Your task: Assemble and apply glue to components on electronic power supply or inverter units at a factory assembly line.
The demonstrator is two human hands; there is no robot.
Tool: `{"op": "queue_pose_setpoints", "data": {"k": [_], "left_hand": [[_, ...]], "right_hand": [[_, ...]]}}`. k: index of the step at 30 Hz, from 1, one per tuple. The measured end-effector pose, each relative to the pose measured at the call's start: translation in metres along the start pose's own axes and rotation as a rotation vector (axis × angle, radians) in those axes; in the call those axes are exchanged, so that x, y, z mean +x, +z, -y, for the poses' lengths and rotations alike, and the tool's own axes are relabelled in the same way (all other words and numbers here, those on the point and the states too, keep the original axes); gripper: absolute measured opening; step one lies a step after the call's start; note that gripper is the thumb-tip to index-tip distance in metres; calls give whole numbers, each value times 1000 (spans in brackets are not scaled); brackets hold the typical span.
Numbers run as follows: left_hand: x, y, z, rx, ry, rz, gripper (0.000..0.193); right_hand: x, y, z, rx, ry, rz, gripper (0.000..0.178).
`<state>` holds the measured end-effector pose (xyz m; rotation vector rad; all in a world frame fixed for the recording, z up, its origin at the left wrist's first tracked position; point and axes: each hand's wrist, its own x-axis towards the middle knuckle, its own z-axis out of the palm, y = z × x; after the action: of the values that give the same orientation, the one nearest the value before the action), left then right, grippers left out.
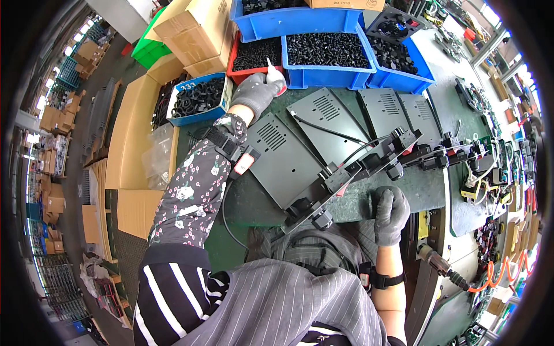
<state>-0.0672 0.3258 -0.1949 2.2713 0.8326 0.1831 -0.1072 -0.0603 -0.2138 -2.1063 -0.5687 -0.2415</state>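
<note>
The dark green bench top [424, 190] carries a red bin [245, 73] of small black parts [258, 55], two blue bins [329, 78] to that bin's right, and four dark, slotted metal panels [277, 158] from its near side rightward.

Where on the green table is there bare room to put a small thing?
Bare table shows right of the right hand, below the black parts; a smaller patch lies between the left sleeve and the leftmost grey plate. Crowded: the middle with plates, the far side with bins.
</note>
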Motion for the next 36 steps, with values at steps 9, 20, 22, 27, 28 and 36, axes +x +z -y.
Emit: {"op": "queue_pose_setpoints", "data": {"k": [9, 20, 22, 27, 28, 36], "left_hand": [[-90, -55, 1, -899, 246, 177, 33], [-208, -104, -3, -931, 151, 477, 38], [-209, -110, -4, -872, 156, 524, 36], [-210, -93, 2, -727, 618, 340, 29], [-207, -95, -2, -651, 631, 347, 25], [-200, -95, -13, -471, 834, 236, 22]], "right_hand": [[4, -10, -21, 410, 233, -121, 36], [19, -19, -64, 312, 276, -297, 37], [19, -24, -78, 386, 312, -242, 41], [23, -10, -49, 576, 414, -338, 36], [22, -14, -68, 427, 336, -336, 36], [22, -12, -59, 529, 254, -292, 36]]}}
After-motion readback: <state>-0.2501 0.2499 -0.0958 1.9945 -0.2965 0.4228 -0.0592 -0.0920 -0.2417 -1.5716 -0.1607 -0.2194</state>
